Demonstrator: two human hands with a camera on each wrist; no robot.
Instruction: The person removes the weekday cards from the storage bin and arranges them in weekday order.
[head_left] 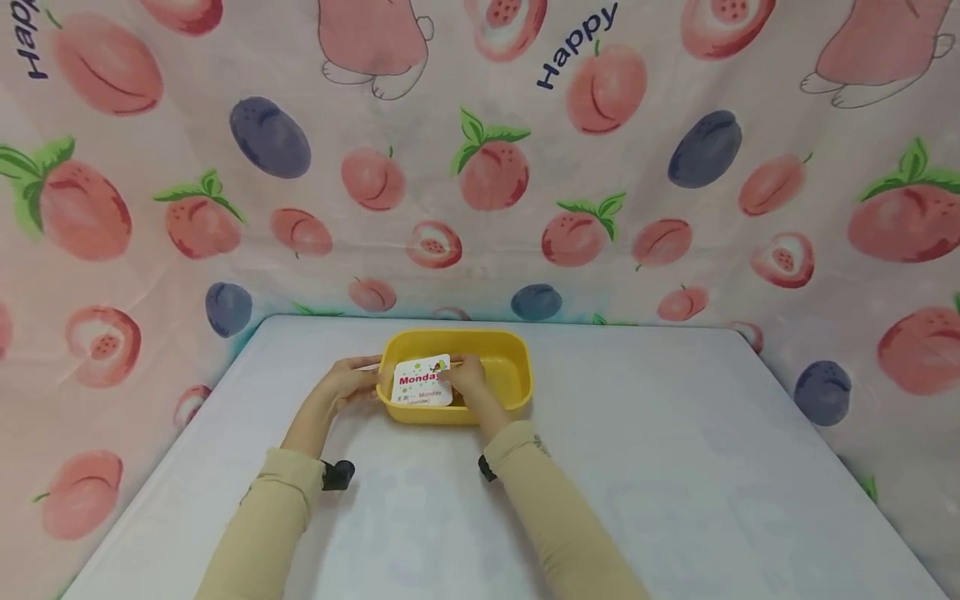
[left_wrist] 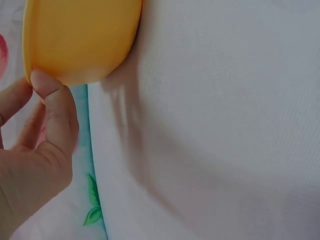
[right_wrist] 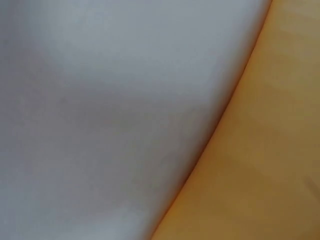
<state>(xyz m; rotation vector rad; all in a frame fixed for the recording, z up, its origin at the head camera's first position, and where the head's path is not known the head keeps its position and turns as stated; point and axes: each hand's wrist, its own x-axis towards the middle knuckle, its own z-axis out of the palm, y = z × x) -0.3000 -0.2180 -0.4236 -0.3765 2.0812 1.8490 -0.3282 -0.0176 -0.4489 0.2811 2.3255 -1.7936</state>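
A yellow plastic tub [head_left: 510,375] stands on the white table [head_left: 675,467] near its far edge. A white card [head_left: 420,382] printed "Monday" in red lies over the tub's left part. My left hand [head_left: 352,382] grips the tub's left end, thumb on the rim; the left wrist view shows my left hand [left_wrist: 42,130] with the thumb against the tub [left_wrist: 80,35]. My right hand [head_left: 467,377] pinches the card's right edge above the tub. The right wrist view shows only the tub's blurred yellow wall [right_wrist: 260,165] and the table [right_wrist: 100,100].
A cloth printed with peaches and plums [head_left: 487,167] hangs behind and on both sides of the table. The table's left edge [left_wrist: 97,165] meets that cloth right beside my left hand.
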